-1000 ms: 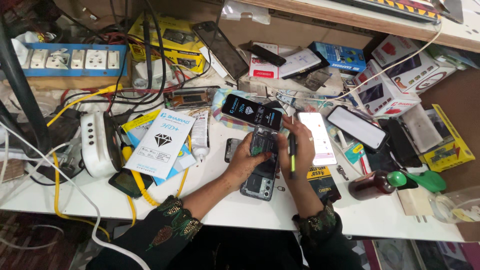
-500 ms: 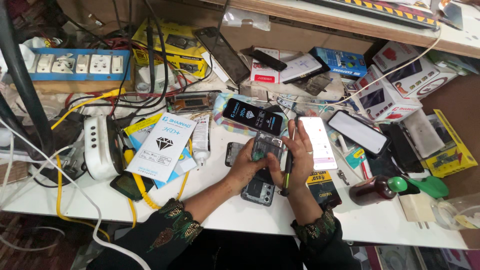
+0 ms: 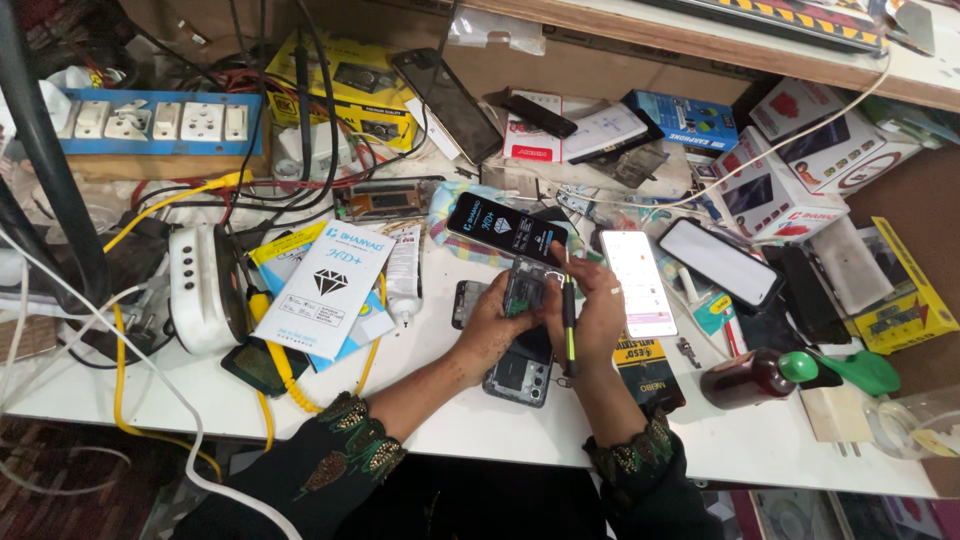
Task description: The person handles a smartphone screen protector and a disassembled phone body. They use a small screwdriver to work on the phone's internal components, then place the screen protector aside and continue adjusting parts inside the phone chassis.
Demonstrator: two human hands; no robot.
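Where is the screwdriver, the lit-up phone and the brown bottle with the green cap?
screwdriver (image 3: 569,325), head view, on its dark shaft.
lit-up phone (image 3: 638,283), head view, middle of its white screen.
brown bottle (image 3: 745,379), head view, on its dark body.

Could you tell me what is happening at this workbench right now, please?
A person is working on an opened phone lying back-up on a cluttered white table. The left hand steadies the phone, while the right hand holds a dark screwdriver with a yellow-green stripe, tip upward, over its upper part. A lit phone lies just to the right, and a white screen-protector packet lies to the left.
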